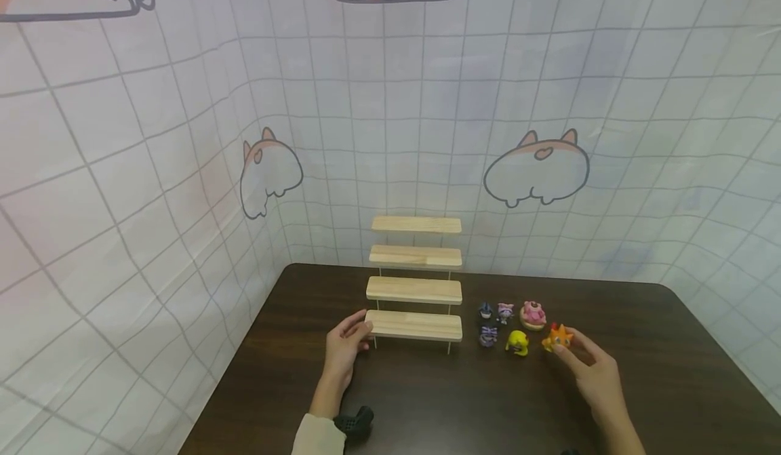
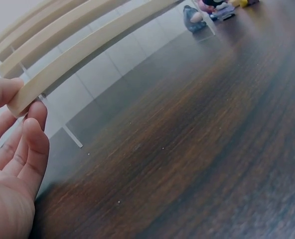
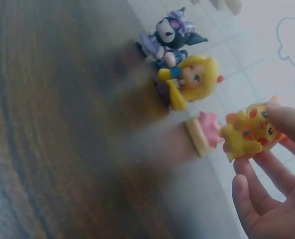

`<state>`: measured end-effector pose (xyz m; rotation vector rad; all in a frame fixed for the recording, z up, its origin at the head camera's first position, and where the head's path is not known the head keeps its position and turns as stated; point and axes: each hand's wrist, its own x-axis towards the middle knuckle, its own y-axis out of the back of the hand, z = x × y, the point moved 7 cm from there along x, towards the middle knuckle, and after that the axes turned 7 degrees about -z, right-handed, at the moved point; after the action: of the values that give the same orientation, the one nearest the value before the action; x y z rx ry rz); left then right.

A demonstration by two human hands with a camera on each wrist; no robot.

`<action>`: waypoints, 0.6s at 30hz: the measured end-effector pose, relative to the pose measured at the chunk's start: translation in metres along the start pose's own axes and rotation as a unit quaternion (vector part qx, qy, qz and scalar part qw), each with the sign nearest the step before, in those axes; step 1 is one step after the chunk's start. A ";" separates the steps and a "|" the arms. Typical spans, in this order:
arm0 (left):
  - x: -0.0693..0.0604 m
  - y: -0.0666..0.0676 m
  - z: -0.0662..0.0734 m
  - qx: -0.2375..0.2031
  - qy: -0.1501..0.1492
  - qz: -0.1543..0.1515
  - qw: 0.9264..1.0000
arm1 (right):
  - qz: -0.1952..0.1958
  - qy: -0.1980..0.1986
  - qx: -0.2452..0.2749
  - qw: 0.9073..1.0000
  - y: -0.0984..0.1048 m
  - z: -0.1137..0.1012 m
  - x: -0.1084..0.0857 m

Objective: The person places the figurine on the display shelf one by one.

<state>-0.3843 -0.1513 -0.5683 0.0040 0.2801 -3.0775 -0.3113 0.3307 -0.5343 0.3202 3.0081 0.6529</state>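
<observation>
A four-tier wooden display stand with clear supports stands on the table. My left hand pinches the left end of its lowest board, thumb on top and fingers below, as the left wrist view shows. Off to the right, my right hand holds a yellow-orange figurine between thumb and fingers. In the right wrist view it has red cheeks and appears raised off the table. Close by it are a yellow-haired figurine and a pink figurine on a round tan base.
A purple-and-black figurine, a dark blue figurine and a pink-and-purple figurine stand right of the stand. The dark wooden table meets a grid-patterned cloth backdrop at the back and sides.
</observation>
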 end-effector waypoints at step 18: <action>0.000 0.001 0.000 -0.002 -0.006 -0.014 1.000 | 0.026 0.069 -0.016 0.997 0.004 -0.038 -0.012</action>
<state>-0.3838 -0.1517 -0.5684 -0.0193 0.2897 -3.1032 -0.3020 0.3157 -0.4978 0.3669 3.1255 0.7558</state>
